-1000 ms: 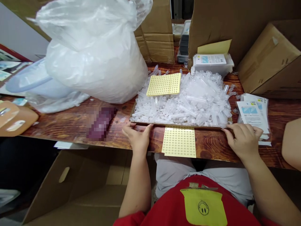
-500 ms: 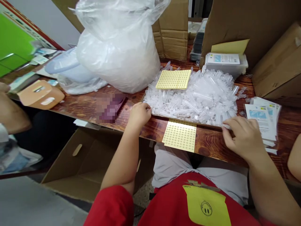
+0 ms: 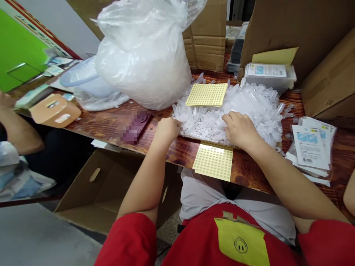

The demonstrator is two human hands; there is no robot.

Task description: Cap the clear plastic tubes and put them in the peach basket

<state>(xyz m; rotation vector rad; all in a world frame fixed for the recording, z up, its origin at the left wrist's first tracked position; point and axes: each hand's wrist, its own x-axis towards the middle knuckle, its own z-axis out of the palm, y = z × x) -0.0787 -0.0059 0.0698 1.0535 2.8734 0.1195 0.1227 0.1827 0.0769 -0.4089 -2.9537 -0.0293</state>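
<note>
Right hand (image 3: 240,128) now farther left, over plastic tubes (image 3: 253,101)

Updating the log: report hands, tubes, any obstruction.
Left hand at near left corner of clear tubes. Right hand at their near side. Both grips unclear. Yellow dotted sheets on top.

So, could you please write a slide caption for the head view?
Right hand over heaped plastic tubes, left hand at their edge, dotted yellow sheets nearby.
</note>
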